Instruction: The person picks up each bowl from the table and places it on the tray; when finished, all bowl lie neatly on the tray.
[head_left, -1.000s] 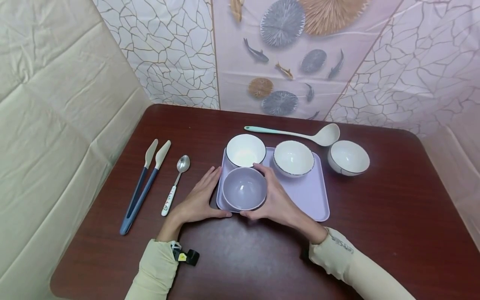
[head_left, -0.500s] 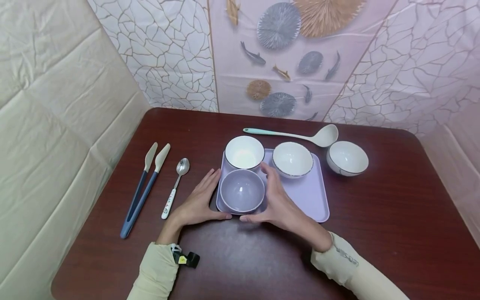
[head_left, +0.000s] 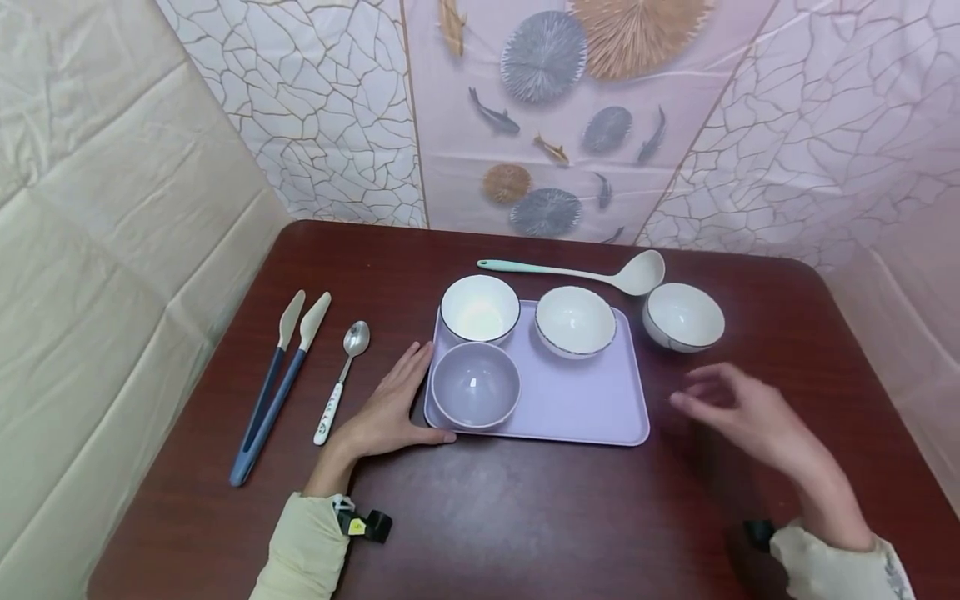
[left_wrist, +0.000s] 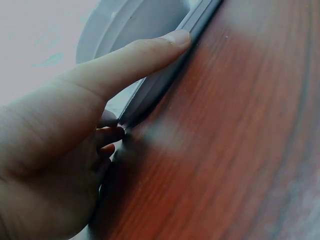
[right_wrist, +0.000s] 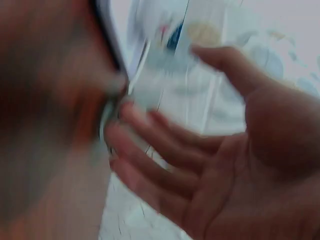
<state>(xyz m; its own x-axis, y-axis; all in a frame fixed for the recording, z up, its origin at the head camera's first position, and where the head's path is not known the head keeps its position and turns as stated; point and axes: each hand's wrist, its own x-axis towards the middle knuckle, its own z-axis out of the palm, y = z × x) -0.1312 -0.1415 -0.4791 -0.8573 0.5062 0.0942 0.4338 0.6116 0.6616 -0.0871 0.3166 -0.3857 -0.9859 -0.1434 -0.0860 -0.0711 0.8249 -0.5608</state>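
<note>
My left hand [head_left: 384, 418] lies at the left end of the lilac tray [head_left: 585, 407], fingers along its side and thumb at the front edge. In the left wrist view the thumb [left_wrist: 155, 52] touches or nearly touches the tray's rim. A greyish-purple bowl [head_left: 477, 387] sits in the tray's front left corner, close to that hand. Behind it is a white bowl with a dark rim [head_left: 480, 310], and right of that a white bowl with a patterned rim [head_left: 576, 322]. Holding nothing, my right hand [head_left: 765, 421] hovers right of the tray, fingers loosely bent and blurred.
Another white bowl [head_left: 683, 318] stands on the dark table [head_left: 480, 517] beyond the tray's right end. A ladle with a mint handle [head_left: 570, 271] lies along the back. On the left are a spoon [head_left: 341, 383] and blue-handled tongs [head_left: 273, 396]. Fabric walls enclose the table.
My right hand has let go of the greyish-purple bowl and moved right, off the tray. My left hand stays at the tray's left end. The head view has shifted slightly.
</note>
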